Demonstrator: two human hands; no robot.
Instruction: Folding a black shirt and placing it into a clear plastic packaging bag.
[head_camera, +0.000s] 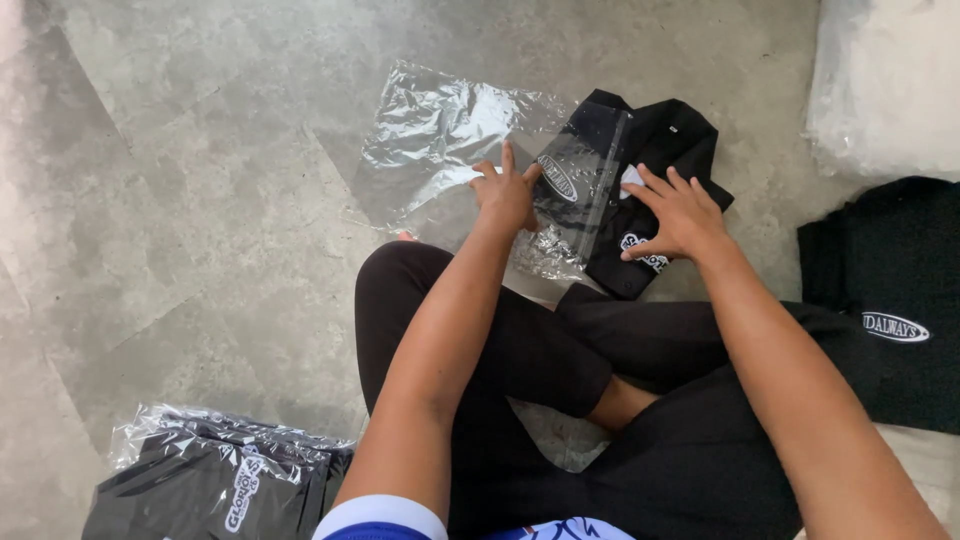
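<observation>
Black folded shirt (650, 165) lies on the concrete floor (200, 220) just ahead of the person's crossed legs, near the far edge of the floor that shows, with its collar pointing away from the person. A clear plastic bag (450, 140) lies flat beside it, and the bag's open end overlaps one side of the shirt, so that side and its white oval badge show through the film. The rest of the shirt, collar and far side included, is bare. By the look of it the shirt is only part way into the bag, with most of it left to slide in and the mouth not closed.

The left hand (507, 195) rests on the bag where it meets the shirt, fingers spread and pressing the film flat. The right hand (680, 215) lies on the uncovered part of the shirt, fingers spread, fingertips near a small white tag; it pinches nothing that I can see.

Toward the near left corner of the floor sits a stack of bagged shirts (220, 475), dark cloth sealed in clear film, so several seem finished. At the right edge lies a pile of black shirts (885, 300) without bags, apparently waiting. Beyond it, at the far right corner, is a heap of clear plastic (885, 85); its contents cannot be told.
</observation>
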